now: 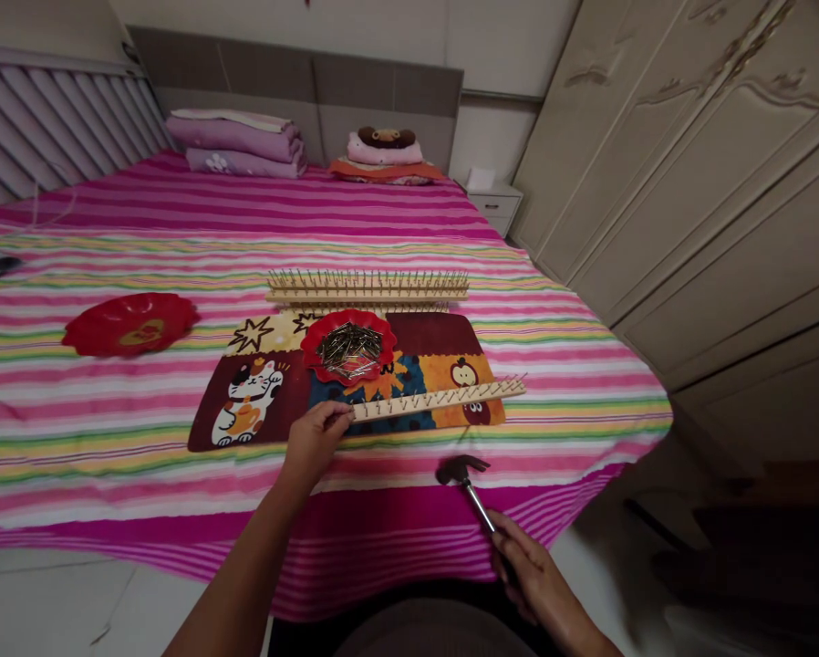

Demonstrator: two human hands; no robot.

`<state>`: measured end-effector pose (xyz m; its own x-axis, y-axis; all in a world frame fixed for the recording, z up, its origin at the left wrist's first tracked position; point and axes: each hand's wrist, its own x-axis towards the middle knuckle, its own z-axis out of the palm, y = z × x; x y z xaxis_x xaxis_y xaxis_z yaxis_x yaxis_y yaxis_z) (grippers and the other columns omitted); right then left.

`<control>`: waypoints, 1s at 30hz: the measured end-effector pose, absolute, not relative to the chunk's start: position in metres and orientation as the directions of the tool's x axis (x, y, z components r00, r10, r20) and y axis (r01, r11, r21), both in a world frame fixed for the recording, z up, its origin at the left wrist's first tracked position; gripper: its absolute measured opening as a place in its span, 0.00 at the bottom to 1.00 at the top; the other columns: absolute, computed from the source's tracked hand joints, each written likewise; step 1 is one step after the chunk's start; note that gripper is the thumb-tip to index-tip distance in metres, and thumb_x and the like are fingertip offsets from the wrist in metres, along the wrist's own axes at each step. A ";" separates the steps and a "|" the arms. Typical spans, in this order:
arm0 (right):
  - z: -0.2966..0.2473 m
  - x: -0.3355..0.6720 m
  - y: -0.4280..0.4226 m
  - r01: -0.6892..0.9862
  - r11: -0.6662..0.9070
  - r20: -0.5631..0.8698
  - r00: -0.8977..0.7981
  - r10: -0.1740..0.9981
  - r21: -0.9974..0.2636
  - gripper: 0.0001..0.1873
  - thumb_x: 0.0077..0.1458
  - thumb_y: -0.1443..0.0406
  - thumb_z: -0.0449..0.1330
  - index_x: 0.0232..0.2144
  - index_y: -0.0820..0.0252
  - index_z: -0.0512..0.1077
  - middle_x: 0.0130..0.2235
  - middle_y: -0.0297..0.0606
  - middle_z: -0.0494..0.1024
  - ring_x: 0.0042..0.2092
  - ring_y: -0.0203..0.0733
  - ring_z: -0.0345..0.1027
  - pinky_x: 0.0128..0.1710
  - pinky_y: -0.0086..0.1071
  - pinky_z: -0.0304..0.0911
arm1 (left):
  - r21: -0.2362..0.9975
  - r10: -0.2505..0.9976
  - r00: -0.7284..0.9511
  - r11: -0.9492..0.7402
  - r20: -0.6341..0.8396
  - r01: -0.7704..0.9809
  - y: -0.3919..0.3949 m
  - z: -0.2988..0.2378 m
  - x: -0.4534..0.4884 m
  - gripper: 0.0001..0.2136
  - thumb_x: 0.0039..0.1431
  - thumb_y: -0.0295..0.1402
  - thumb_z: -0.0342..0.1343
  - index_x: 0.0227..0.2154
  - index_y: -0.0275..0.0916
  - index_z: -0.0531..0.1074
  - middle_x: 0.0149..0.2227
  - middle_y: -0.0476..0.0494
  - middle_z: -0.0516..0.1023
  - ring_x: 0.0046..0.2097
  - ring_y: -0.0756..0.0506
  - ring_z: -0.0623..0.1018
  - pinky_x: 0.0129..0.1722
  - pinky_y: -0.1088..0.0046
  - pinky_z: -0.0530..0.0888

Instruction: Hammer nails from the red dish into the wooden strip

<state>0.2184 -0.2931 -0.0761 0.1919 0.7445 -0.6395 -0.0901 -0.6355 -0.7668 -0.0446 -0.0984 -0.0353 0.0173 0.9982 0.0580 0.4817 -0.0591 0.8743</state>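
Observation:
My left hand (316, 440) grips the near left end of a wooden strip studded with nails (443, 398), which lies across a patchwork mat (259, 392) with a cat picture. My right hand (529, 570) is closed round the handle of a small hammer (462, 474), whose dark head hovers over the bed's front edge, apart from the strip. A red dish full of loose nails (348, 347) sits on the mat just behind the strip. Further back lie stacked wooden strips with upright nails (368, 287).
Everything rests on a bed with a pink striped sheet (108, 429). An empty red dish (130, 324) lies at the left. Folded bedding (238, 141) and a pillow (386, 155) sit by the headboard. A wardrobe (689, 182) stands at the right, with a nightstand (495, 203) beside it.

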 end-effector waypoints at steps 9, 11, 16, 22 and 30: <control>-0.004 0.174 -0.245 0.171 -0.239 -0.250 -0.048 0.967 -0.956 0.25 0.60 0.54 0.48 0.55 0.61 0.63 0.20 0.25 0.54 0.21 0.31 0.47 0.20 0.27 0.43 | 0.799 0.982 0.053 -0.180 0.183 0.574 -0.100 -0.043 -0.043 0.07 0.48 0.37 0.53 0.26 0.42 0.75 0.30 0.49 0.78 0.33 0.48 0.76 0.35 0.75 0.70; 0.004 0.165 -0.229 0.251 -0.145 -0.172 -0.090 0.981 -0.957 0.23 0.61 0.57 0.47 0.54 0.61 0.63 0.20 0.25 0.53 0.21 0.32 0.45 0.20 0.27 0.44 | 0.790 0.978 0.053 -0.195 0.202 0.582 -0.100 -0.045 -0.042 0.07 0.49 0.36 0.53 0.26 0.42 0.75 0.29 0.50 0.77 0.33 0.49 0.75 0.34 0.76 0.70; 0.018 0.144 -0.199 0.414 0.033 -0.026 -0.135 0.990 -0.910 0.20 0.61 0.62 0.46 0.53 0.57 0.64 0.22 0.28 0.62 0.22 0.33 0.52 0.23 0.27 0.50 | 0.737 0.969 0.077 -0.230 0.236 0.636 -0.101 -0.048 -0.042 0.06 0.50 0.35 0.53 0.24 0.42 0.74 0.27 0.51 0.75 0.28 0.51 0.73 0.30 0.78 0.68; 0.023 0.149 -0.202 0.491 0.026 -0.069 -0.173 0.983 -0.871 0.20 0.61 0.63 0.45 0.53 0.57 0.65 0.25 0.32 0.69 0.24 0.35 0.58 0.26 0.28 0.56 | 0.748 0.971 0.070 -0.222 0.230 0.626 -0.101 -0.050 -0.042 0.07 0.50 0.34 0.51 0.23 0.42 0.73 0.28 0.50 0.76 0.30 0.50 0.74 0.33 0.76 0.68; -0.027 0.201 -0.258 0.322 -0.284 -0.277 0.069 0.958 -0.903 0.25 0.54 0.52 0.52 0.50 0.56 0.71 0.29 0.37 0.74 0.32 0.45 0.67 0.34 0.33 0.63 | 0.794 0.984 0.079 -0.177 0.161 0.582 -0.099 -0.041 -0.047 0.09 0.48 0.37 0.52 0.28 0.42 0.75 0.29 0.48 0.77 0.29 0.49 0.74 0.31 0.74 0.70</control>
